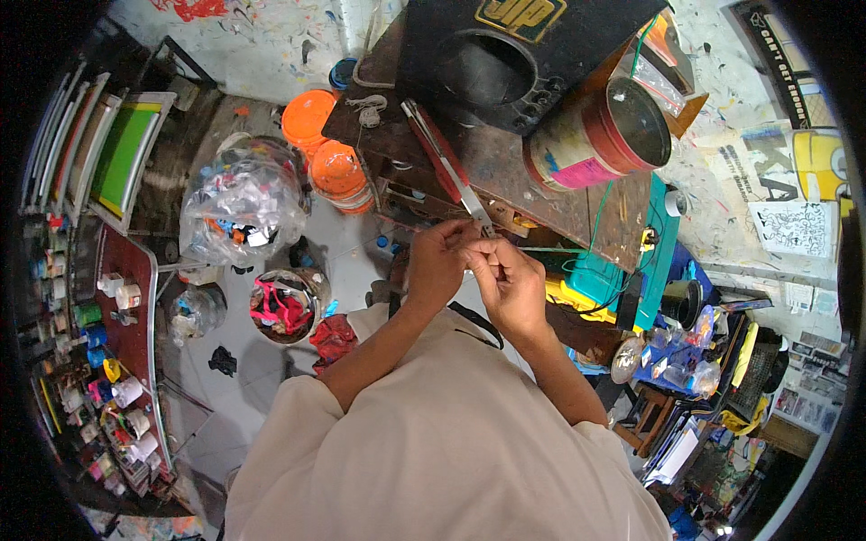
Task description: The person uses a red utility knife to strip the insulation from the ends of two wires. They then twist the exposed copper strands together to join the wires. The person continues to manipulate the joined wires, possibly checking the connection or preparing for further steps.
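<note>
My left hand and my right hand meet in front of my chest, just before the table edge. Both have the fingers bent in a pinch, fingertips nearly touching. Whatever lies between them is too small or too hidden to make out. Beyond the fingertips, a long narrow tool, red and silver, slants across the dark wooden table. Its near silver end shows right behind my fingers; I cannot tell whether they touch it.
A black speaker box and a red paint-stained can stand on the table. Left of it are orange buckets, a clear bag of scraps and a round bin. Paint pots line a red shelf; clutter fills the right.
</note>
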Tool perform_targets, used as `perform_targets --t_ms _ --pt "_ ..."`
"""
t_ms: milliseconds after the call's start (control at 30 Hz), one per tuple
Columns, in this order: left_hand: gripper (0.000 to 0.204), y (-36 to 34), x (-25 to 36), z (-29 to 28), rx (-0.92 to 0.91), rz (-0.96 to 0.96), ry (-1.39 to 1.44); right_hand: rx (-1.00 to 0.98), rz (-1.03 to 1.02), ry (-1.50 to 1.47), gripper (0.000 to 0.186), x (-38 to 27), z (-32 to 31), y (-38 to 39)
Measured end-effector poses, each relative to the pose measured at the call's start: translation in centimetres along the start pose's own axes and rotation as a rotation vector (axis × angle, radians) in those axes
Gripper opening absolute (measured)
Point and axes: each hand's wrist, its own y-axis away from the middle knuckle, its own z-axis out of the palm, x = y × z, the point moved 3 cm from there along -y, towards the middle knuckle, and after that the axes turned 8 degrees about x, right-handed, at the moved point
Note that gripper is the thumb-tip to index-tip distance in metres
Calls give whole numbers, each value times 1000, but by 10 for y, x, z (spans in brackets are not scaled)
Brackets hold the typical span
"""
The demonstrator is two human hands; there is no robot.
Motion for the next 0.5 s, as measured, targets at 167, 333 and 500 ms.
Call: perform_targets --t_ms 167,333,500 --pt "13 -2 -16 1 40 -53 -27 -6 -352 211 14 -11 -12 -8" --pt "18 1 -3 3 31 -84 -34 -146 -317 264 10 -16 -24 -17" --pt "22 2 -4 10 -78 -247 257 -161 163 -363 13 21 -26 -47"
